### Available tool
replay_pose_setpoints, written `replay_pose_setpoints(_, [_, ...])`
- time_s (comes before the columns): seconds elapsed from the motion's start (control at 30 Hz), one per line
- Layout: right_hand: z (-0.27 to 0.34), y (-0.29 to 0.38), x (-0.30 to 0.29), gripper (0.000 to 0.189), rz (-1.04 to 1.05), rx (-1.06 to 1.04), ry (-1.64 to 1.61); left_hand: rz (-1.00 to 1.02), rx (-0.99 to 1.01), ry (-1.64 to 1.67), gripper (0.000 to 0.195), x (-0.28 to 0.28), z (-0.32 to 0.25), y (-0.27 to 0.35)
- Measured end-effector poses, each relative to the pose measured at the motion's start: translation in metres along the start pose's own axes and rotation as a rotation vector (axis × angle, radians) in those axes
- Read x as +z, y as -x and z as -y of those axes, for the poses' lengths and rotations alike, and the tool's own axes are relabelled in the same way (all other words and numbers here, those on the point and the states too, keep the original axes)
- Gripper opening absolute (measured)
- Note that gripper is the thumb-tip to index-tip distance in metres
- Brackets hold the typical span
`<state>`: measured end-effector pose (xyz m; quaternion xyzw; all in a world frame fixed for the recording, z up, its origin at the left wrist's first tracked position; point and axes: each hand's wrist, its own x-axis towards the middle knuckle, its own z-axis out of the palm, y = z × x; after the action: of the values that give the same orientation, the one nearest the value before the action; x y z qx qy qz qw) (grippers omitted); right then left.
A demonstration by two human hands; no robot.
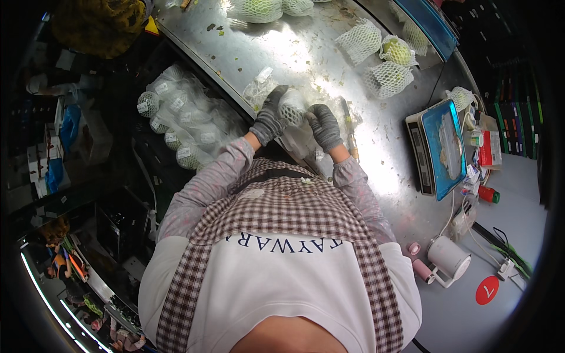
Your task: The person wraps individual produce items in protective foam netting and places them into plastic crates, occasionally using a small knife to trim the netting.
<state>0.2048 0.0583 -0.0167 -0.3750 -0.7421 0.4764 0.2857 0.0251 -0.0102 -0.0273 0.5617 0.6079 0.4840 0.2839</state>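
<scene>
Near the edge of the steel worktop (384, 132), a round piece of produce in a white foam net (292, 108) lies between my hands, with clear plastic film around it. My left hand (270, 117), in a grey knit glove, holds its left side. On its right, my gloved right hand (325, 127) has its fingers curled against the clear plastic bag (302, 139); its fingertips are partly hidden. Crumpled clear plastic (258, 92) sits just beyond my left hand. A long thin tool, possibly a knife (351, 132), lies right of my right hand.
Bagged, labelled produce in foam nets (185, 117) is heaped left of the worktop. More netted green produce (388, 79) lies at the far right. A blue-topped scale (443, 150) stands on the right, with an electric kettle (448, 260) nearer me. Leaf scraps dot the steel.
</scene>
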Motion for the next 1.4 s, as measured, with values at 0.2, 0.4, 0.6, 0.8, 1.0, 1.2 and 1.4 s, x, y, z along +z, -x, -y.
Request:
replay_pose_setpoints(0.2, [-0.025, -0.005, -0.002, 0.015, -0.079, 0.126, -0.099, 0.361, -0.004, -0.411, 0.085, -0.022, -0.039, -0.029])
replay_pose_setpoints(0.4, [0.003, 0.014, -0.017, 0.029, 0.05, 0.083, 0.164, 0.225, -0.075, -0.275, 0.078, -0.023, 0.002, -0.022])
replay_pose_setpoints(0.6, [0.0, 0.009, -0.014, 0.012, -0.206, 0.116, -0.062, 0.144, -0.173, -0.213, 0.074, -0.014, -0.001, -0.02])
replay_pose_setpoints(0.8, [0.026, -0.007, -0.022, 0.014, -0.093, 0.281, -0.629, 0.179, 0.232, -0.613, 0.078, -0.007, -0.035, -0.025])
replay_pose_setpoints(1.0, [0.036, -0.022, -0.033, 0.014, -0.003, 0.31, -0.998, 0.115, 0.133, -0.232, 0.059, 0.006, -0.052, -0.032])
replay_pose_setpoints(1.2, [0.045, -0.035, -0.048, 0.017, 0.035, 0.224, -0.474, 0.054, 0.327, -0.34, 0.021, -0.003, -0.077, -0.035])
replay_pose_setpoints(1.4, [0.063, -0.033, -0.059, 0.051, 0.348, 0.123, -0.215, 0.005, -0.093, 0.0, 0.009, -0.005, -0.084, -0.037])
